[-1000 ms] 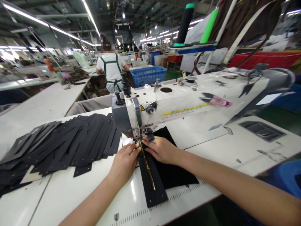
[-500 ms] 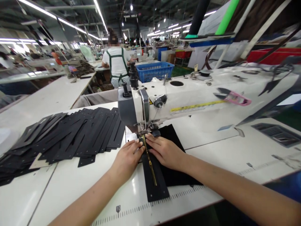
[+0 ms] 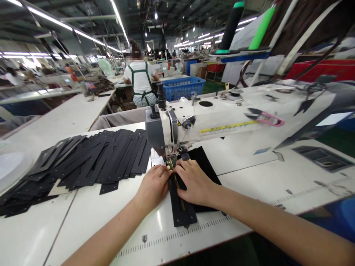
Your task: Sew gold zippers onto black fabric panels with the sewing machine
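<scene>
A black strip [image 3: 175, 214] with a gold-toothed zipper [image 3: 182, 204] along its middle lies lengthwise under the needle area of a white sewing machine [image 3: 163, 129]. My left hand [image 3: 155, 184] is closed at the strip's left edge, fingertips close to the presser foot. Curled over the strip from the right, my right hand [image 3: 195, 181] has its fingertips by the zipper and its thumb lower down; it partly covers the teeth. Beneath and right of this hand is a larger black fabric piece [image 3: 207, 167]. The fingers hide the exact grip.
Many slotted black strips [image 3: 111, 159] lie in an overlapping heap on the left of the table. Pink-handled snips [image 3: 267, 118] rest against the machine arm. Beyond it stand a blue basket [image 3: 184, 88] and a person in a green-strapped apron [image 3: 141, 79]. Thread cones [image 3: 262, 27] stand upper right.
My right hand's fingers have gone from stretched out to bent, and the hand sits a little nearer the zipper. The strip's near end is slightly closer to the machine. The view has shifted somewhat.
</scene>
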A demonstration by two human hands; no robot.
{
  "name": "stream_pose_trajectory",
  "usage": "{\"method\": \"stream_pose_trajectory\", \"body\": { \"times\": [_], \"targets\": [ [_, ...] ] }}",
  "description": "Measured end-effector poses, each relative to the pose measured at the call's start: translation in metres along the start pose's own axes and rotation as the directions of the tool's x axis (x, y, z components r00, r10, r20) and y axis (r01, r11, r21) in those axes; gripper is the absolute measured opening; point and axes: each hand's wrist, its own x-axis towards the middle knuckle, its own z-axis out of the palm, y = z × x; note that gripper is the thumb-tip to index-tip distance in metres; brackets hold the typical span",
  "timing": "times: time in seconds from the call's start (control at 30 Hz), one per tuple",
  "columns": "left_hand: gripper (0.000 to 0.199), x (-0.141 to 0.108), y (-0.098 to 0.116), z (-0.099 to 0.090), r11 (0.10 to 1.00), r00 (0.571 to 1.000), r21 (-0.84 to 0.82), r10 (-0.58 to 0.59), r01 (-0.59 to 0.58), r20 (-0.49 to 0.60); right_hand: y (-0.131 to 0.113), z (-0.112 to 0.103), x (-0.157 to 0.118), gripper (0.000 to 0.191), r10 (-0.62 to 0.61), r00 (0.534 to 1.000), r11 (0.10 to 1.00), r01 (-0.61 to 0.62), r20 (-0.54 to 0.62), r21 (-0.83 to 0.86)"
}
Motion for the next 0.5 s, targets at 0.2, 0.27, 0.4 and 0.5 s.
{"method": "stream_pose_trajectory", "body": {
  "times": [0.2,0.27,0.4,0.5],
  "targets": [
    [0.025,0.001,0.002,-0.001,1.000,1.000,0.019,-0.017,0.018,-0.024,-0.001,0.011,0.011,0.016,0.147,0.988,0.986,-0.143,-0.051,0.086],
    [0.025,0.000,0.004,0.000,0.999,0.998,0.036,-0.017,0.019,-0.052,-0.001,0.010,0.005,0.022,0.138,0.987,0.988,-0.131,-0.083,0.085],
    [0.023,-0.008,0.013,0.001,0.998,0.995,0.068,-0.004,0.011,-0.103,-0.005,0.009,-0.024,0.028,-0.082,0.973,0.996,0.090,-0.216,0.025],
    [0.020,-0.016,0.022,0.002,0.997,0.995,0.072,0.019,-0.012,-0.102,-0.013,0.010,-0.053,0.031,-0.239,0.928,0.971,0.223,-0.284,-0.089]
  ]
}}
